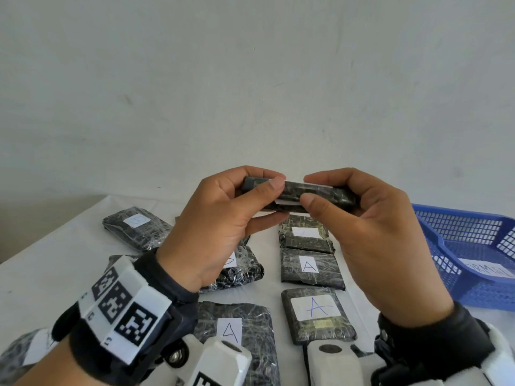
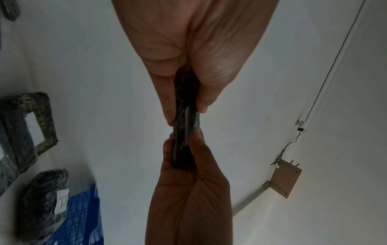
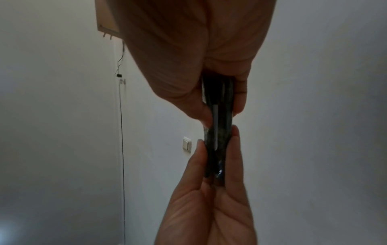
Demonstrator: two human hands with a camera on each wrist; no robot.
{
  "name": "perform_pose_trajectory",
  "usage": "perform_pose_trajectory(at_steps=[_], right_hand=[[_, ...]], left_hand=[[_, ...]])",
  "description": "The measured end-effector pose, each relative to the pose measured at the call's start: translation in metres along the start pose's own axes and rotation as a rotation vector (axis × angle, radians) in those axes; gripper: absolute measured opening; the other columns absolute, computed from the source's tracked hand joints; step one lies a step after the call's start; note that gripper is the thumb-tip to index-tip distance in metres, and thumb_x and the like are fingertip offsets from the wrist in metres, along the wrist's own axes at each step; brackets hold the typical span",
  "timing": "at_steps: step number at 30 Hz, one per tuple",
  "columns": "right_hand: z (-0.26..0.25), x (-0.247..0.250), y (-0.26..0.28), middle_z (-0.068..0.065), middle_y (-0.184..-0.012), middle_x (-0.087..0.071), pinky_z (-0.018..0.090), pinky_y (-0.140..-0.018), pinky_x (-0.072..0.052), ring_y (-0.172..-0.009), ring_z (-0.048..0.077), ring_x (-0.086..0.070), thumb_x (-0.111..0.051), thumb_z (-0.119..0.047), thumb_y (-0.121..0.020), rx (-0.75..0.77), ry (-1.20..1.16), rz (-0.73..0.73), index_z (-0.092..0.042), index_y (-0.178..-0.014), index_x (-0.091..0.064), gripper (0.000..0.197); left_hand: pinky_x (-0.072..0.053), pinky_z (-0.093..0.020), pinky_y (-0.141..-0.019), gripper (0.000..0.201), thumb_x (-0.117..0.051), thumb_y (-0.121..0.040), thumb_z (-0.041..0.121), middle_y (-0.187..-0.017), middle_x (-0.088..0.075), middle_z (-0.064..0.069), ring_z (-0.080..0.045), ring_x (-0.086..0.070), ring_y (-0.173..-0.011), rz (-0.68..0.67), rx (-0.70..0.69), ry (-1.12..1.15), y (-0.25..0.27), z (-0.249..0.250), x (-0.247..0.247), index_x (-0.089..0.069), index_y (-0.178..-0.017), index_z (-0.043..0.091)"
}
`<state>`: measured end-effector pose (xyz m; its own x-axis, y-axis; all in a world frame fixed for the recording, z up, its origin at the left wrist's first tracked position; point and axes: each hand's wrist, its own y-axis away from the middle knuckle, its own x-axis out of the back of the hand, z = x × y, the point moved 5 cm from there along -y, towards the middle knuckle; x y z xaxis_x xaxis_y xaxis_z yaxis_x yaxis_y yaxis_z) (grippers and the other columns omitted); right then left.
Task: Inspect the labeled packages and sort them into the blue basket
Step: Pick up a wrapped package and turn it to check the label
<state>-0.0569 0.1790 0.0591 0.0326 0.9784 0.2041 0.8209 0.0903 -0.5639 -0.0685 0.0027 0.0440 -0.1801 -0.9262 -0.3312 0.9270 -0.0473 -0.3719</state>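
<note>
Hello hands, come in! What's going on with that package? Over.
Left hand and right hand pinch one black package edge-on above the table. Blue basket at right. Nothing in the way.

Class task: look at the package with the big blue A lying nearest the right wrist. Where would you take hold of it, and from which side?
Take the A package by its two long side edges, coming from above. It lies flat, label up, and the table shows bare along both sides, leaving fingers room. That likely keeps the label uncovered.
</note>
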Motion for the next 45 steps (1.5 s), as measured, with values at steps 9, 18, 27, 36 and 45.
perform_pose_trajectory(at_steps=[9,18,27,36,45], right_hand=[[0.002,0.001,-0.003,0.007,-0.089,-0.08,0.03,-0.063,-0.057,-0.078,0.027,-0.072,-0.078,-0.036,-0.083,-0.027,-0.046,-0.035,-0.023,-0.096,-0.077,0.019],[0.005,0.005,-0.004,0.01,-0.088,-0.079,0.019,-0.062,-0.05,-0.064,0.021,-0.066,-0.072,-0.033,-0.09,-0.034,-0.103,-0.053,-0.019,-0.097,-0.079,0.018],[0.006,0.008,-0.008,0.005,-0.091,-0.081,0.032,-0.087,-0.062,-0.087,0.018,-0.077,-0.068,-0.038,-0.09,-0.055,-0.111,-0.022,-0.019,-0.099,-0.079,0.024],[0.008,0.008,-0.007,0.008,-0.079,-0.077,0.026,-0.063,-0.055,-0.07,0.015,-0.065,-0.07,-0.022,-0.096,-0.091,-0.077,-0.023,-0.025,-0.092,-0.083,0.014],[0.005,0.005,-0.006,0.004,-0.08,-0.078,0.02,-0.061,-0.058,-0.07,0.011,-0.072,-0.067,-0.013,-0.098,-0.053,-0.116,0.028,-0.021,-0.101,-0.078,0.014]], left_hand=[[-0.063,-0.027,-0.07,0.026,-0.073,-0.074,0.022,-0.093,-0.078,-0.013,-0.022,-0.077,-0.091,0.014,0.016,0.011,0.0,0.002,0.001,-0.077,-0.093,0.004],[-0.063,-0.026,-0.07,0.035,-0.071,-0.077,0.023,-0.098,-0.078,-0.015,-0.019,-0.077,-0.088,0.004,0.084,0.037,0.0,0.003,0.0,-0.074,-0.101,-0.002],[-0.063,-0.024,-0.063,0.032,-0.067,-0.081,0.031,-0.094,-0.079,-0.016,-0.018,-0.077,-0.08,0.036,0.146,0.057,-0.001,-0.001,0.0,-0.081,-0.088,0.004],[-0.057,-0.019,-0.052,0.022,-0.069,-0.078,0.029,-0.076,-0.078,-0.007,-0.009,-0.072,-0.062,0.125,0.078,-0.023,0.001,-0.004,0.0,-0.081,-0.077,0.011],[-0.06,-0.022,-0.056,0.021,-0.072,-0.075,0.028,-0.079,-0.076,-0.012,-0.013,-0.073,-0.065,0.168,0.029,-0.038,0.0,0.0,0.006,-0.081,-0.079,0.009]])
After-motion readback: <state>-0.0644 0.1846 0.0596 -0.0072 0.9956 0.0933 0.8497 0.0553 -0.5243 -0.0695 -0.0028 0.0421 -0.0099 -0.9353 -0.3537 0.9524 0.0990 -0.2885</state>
